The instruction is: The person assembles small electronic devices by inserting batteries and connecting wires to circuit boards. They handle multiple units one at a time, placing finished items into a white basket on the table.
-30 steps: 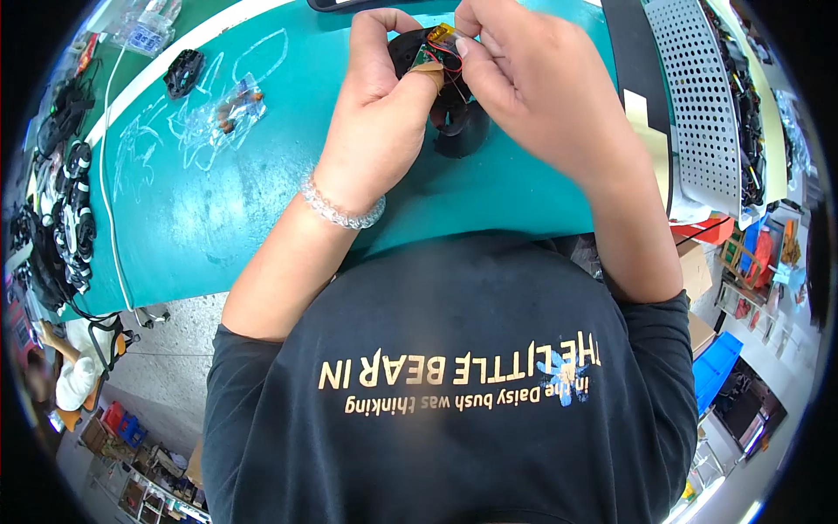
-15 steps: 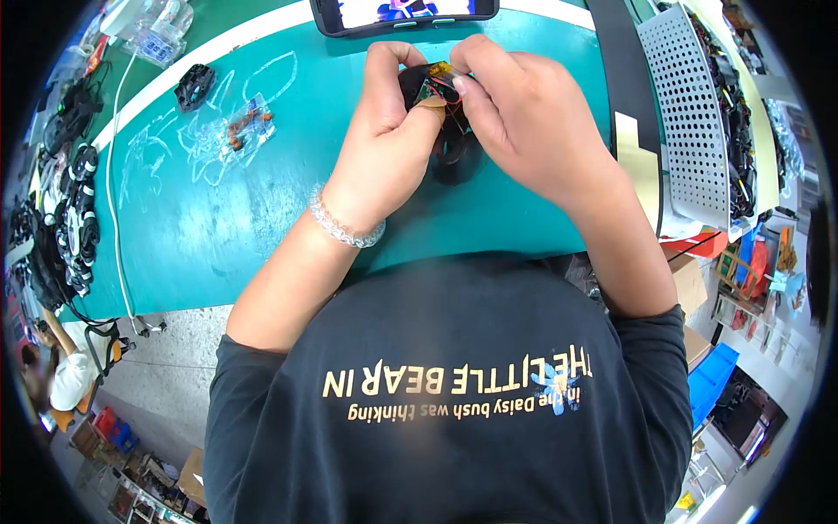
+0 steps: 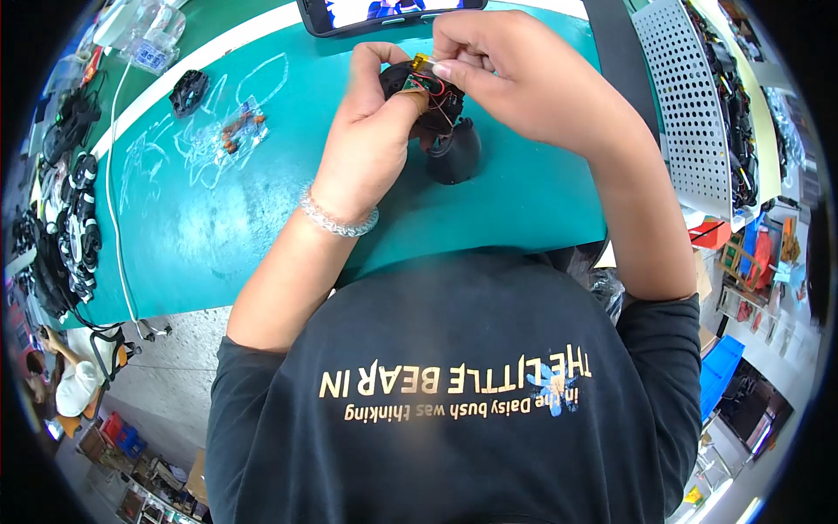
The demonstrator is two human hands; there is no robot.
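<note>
My left hand is closed round a black plastic housing, its thumb across the open face. Inside the housing show a bit of green circuit board and thin red and dark wires. A black cup-shaped part hangs from or sits just below the housing; I cannot tell how they join. At the housing's far edge, the thumb and fingers of my right hand pinch the end of a small yellow-wrapped part. The pinched end is mostly hidden.
A phone with a lit screen stands at the far edge of the green mat. To the left lie a black plastic piece, a clear bag of small orange-brown parts and bundled black cables. A perforated metal bin stands right.
My right hand has drawn back a little from the housing and turned. More of the wiring and the black cup-shaped part now shows. The view has shifted slightly.
</note>
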